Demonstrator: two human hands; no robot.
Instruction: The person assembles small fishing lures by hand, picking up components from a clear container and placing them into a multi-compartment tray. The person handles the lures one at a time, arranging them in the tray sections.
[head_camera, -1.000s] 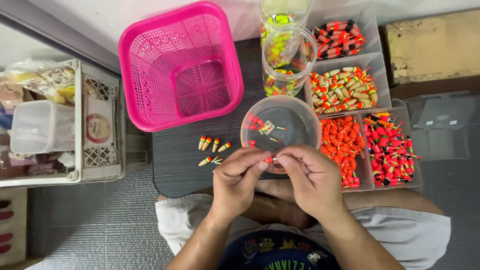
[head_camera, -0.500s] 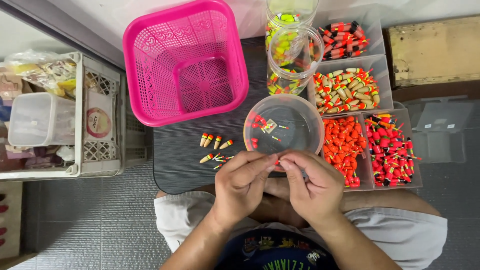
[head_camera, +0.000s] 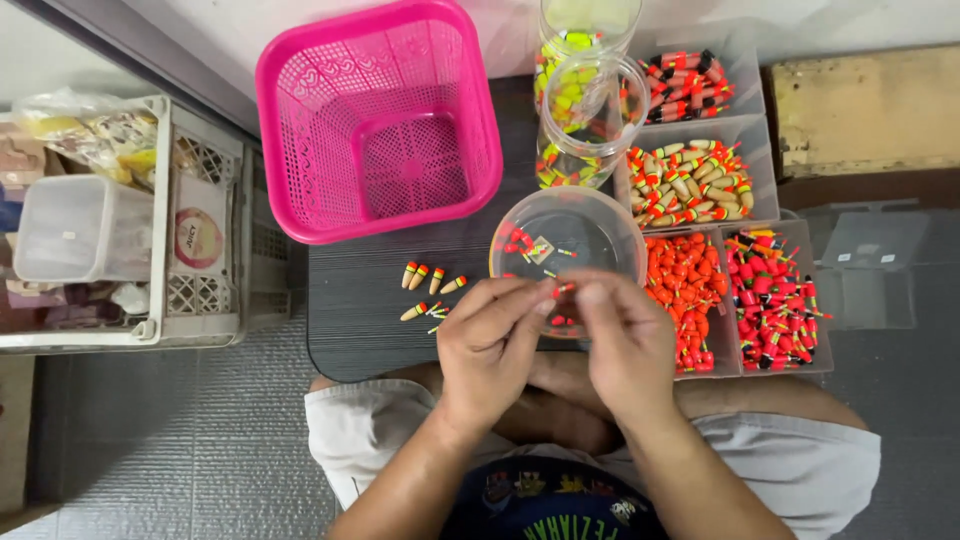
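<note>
The dark counter (head_camera: 370, 300) carried everything, and the big pink basket (head_camera: 385, 120) sat empty just left of the clear round bowl (head_camera: 570, 240), the landmark here. Right of the bowl lay the divided clear tray (head_camera: 745, 200), packed with orange and red floats; behind the bowl stood a clear jar (head_camera: 590, 120) of yellow-green ones. Left of the bowl a few loose floats (head_camera: 432, 285) were scattered on the counter. At the bowl's near rim the left hand (head_camera: 490, 350) and right hand (head_camera: 625, 345) met, both pinching one tiny orange float (head_camera: 563, 290) between fingertips. That looked risky: so small a piece could have slipped from either grip and bounced off the counter to the floor, and a nudged wrist might have tipped the light bowl.
</note>
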